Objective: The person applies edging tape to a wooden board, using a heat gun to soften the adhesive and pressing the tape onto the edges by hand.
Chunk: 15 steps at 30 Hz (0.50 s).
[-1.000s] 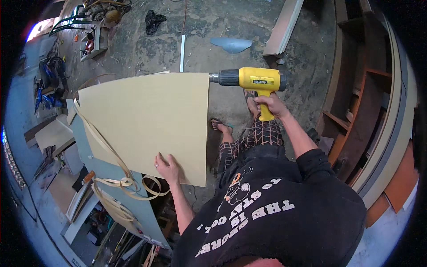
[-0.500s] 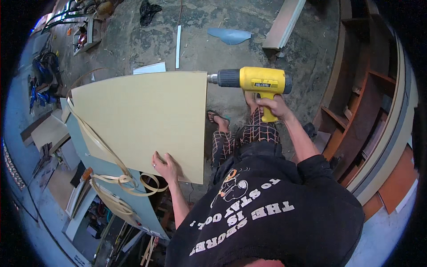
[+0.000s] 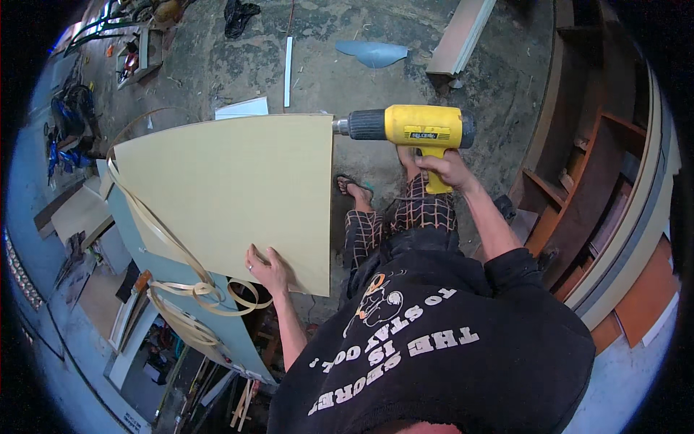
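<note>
In my right hand (image 3: 452,171) is the grip of a yellow heat gun (image 3: 426,126) with a black collar. Its metal nozzle points left, at the far right corner of a cream board (image 3: 238,195). The board has one curved far edge and lies flat on a pale blue worktop (image 3: 173,273). My left hand (image 3: 267,273) rests on the board near its front edge, fingers spread, holding nothing. A long strip of cream edge banding (image 3: 163,230) runs down the board's left side and ends in loose loops left of my left hand.
A brown shelf unit (image 3: 578,195) stands along the right. On the floor ahead lie a blue-grey curved piece (image 3: 372,53), a stack of long panels (image 3: 463,36), a white strip (image 3: 288,71) and a black bag (image 3: 239,17). Board offcuts (image 3: 79,217) crowd the left.
The heat gun has shifted very slightly to the left and away from me, along with the view of the board. My left hand stays in place on the board.
</note>
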Each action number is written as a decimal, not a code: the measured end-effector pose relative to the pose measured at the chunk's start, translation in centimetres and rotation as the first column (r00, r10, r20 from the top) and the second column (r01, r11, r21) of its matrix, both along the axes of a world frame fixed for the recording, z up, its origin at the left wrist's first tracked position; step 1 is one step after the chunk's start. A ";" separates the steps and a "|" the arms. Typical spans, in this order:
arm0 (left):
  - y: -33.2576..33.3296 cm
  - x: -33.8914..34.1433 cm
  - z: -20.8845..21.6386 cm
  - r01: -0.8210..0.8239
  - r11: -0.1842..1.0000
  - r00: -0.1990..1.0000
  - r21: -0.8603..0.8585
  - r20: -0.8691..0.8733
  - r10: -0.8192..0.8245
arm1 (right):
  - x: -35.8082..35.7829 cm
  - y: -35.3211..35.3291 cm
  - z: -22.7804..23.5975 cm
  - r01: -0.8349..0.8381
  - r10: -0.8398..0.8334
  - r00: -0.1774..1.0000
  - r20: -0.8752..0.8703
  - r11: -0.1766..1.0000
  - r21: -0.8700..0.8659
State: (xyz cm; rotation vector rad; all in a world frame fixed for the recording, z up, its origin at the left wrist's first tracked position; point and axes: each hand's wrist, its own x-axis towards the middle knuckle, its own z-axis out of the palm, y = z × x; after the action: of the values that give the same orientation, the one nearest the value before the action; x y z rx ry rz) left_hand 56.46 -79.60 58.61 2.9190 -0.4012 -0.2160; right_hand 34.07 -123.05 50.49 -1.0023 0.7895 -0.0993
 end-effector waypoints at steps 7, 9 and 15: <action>0.3 0.0 -0.2 0.018 1.000 1.000 0.009 0.012 -0.018 | 0.2 -0.5 0.4 -0.077 0.078 0.997 -0.018 0.997 0.023; 0.3 0.2 -0.3 -0.006 1.000 1.000 0.004 -0.005 0.006 | 0.3 -0.5 0.4 -0.067 0.068 0.998 -0.009 0.996 0.059; -1.6 0.5 0.2 -0.113 0.992 0.991 -0.052 -0.074 0.109 | -0.2 -0.4 -1.2 0.004 -0.006 1.000 0.026 0.998 0.069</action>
State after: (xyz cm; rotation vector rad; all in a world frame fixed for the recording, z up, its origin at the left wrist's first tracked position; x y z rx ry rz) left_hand 56.99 -81.24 58.85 2.8580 -0.2286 -0.2869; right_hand 33.87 -123.45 49.34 -0.9320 0.7666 -0.0882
